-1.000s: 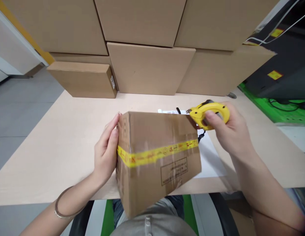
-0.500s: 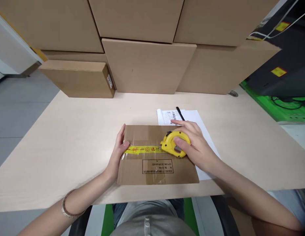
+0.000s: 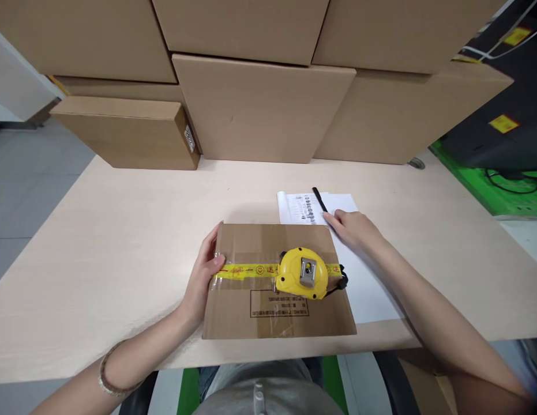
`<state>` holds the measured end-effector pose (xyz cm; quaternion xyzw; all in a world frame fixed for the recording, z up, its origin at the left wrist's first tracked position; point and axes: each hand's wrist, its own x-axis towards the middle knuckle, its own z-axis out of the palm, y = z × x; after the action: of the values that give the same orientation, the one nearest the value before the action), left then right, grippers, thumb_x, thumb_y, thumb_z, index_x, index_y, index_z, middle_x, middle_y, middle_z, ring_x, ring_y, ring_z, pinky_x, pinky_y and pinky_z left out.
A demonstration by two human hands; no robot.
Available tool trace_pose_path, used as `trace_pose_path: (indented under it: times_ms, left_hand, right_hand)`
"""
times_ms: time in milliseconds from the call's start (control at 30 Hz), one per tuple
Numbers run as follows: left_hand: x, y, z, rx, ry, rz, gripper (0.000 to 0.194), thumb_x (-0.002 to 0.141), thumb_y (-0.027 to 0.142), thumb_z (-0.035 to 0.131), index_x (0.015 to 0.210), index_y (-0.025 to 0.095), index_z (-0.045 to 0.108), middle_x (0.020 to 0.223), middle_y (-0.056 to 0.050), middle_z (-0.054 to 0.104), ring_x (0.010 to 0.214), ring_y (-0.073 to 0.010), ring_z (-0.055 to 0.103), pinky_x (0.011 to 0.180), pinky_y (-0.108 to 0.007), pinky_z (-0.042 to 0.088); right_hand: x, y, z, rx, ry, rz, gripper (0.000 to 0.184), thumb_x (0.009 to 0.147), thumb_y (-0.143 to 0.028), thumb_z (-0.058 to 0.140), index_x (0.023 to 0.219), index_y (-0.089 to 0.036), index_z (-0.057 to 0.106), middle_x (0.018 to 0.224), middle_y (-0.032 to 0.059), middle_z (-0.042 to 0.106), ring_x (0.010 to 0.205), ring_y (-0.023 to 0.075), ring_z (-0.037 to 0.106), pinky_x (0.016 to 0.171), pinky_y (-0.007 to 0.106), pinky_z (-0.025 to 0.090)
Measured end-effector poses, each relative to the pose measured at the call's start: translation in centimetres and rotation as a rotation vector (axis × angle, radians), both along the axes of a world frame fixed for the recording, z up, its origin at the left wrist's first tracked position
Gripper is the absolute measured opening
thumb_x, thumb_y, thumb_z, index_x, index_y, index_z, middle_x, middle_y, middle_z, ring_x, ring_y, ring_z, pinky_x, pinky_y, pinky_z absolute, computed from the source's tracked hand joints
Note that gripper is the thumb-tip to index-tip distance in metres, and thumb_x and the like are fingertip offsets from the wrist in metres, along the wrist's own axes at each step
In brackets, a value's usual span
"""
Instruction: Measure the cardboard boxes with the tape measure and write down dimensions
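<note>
Left hand holds a brown cardboard box, rounded yellow tape measure atop, near the pale desk's front edge, open room leftward, while the right hand, grip unclear, touches a slim black pen.

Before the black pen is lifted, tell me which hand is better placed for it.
Probably the right hand: it is at the near end of the black pen. The left hand is farther off, at the left side of the taped box, its thumb on top.
</note>
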<state>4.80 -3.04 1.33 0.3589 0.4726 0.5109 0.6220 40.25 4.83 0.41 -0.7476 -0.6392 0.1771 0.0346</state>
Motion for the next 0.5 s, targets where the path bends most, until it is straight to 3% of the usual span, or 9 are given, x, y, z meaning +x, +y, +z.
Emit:
trace_pose_path:
  times_ms: [100,200,367,500]
  left_hand:
    - [-0.1,-0.1,0.1,-0.016,-0.006,0.007,0.059,0.08,0.05,0.076,0.136,0.035,0.065,0.155,0.001,0.059,0.151,-0.0367,0.045,0.122,-0.049,0.041]
    - [-0.1,-0.1,0.1,-0.037,-0.011,0.018,0.059,0.079,0.049,0.077,0.135,0.035,0.066,0.155,0.001,0.06,0.151,-0.0366,0.045,0.121,-0.048,0.042]
    - [-0.1,-0.1,0.1,-0.048,-0.009,0.027,0.058,0.077,0.048,0.078,0.133,0.036,0.067,0.153,0.002,0.062,0.149,-0.036,0.047,0.118,-0.047,0.045]
    - [-0.1,-0.1,0.1,-0.037,0.001,0.017,0.057,0.079,0.048,0.077,0.134,0.037,0.067,0.152,0.002,0.062,0.147,-0.0358,0.048,0.118,-0.047,0.044]
  right_hand:
    - [-1.2,-0.9,-0.5,-0.036,-0.002,0.025,0.041,0.104,-0.04,0.042,0.068,-0.024,0.052,0.082,0.0194,0.074,0.085,0.034,0.07,0.07,0.037,0.04]
    - [-2.1,-1.6,-0.4,-0.077,0.043,0.029,0.041,0.102,-0.036,0.043,0.064,-0.024,0.052,0.082,0.0196,0.074,0.08,0.0319,0.07,0.067,0.036,0.04]
    - [-2.6,-2.8,-0.4,-0.053,0.186,-0.015,0.04,0.098,-0.034,0.047,0.06,-0.024,0.054,0.069,0.0133,0.07,0.068,0.0263,0.065,0.063,0.034,0.038]
    - [-2.6,-3.9,-1.3,-0.03,0.411,-0.061,0.044,0.099,-0.046,0.047,0.062,-0.024,0.053,0.048,0.0032,0.056,0.045,0.0184,0.053,0.051,0.031,0.037]
